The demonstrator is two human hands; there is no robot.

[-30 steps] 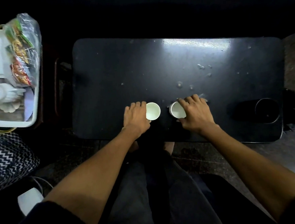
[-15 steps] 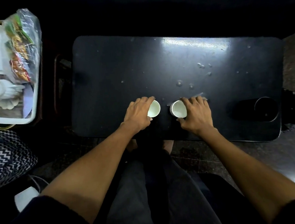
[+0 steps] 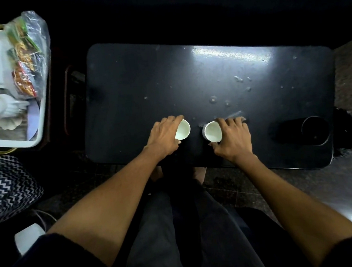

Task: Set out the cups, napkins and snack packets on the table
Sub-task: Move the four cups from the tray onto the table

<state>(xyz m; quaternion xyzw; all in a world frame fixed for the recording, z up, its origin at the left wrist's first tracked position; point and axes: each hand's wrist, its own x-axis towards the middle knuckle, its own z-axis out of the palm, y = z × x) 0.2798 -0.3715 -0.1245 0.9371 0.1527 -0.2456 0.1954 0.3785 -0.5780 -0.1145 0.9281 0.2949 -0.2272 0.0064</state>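
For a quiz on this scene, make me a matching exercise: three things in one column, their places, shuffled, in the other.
Things:
1. left cup
2. right cup
3. snack bag

Places:
A. in the white bin beside the table
B. on the table, at the right hand
C. on the table, at the left hand

Pairs: 1-C, 2-B, 3-A

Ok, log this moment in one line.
left hand: on left cup | right hand: on right cup | snack packets: in tray
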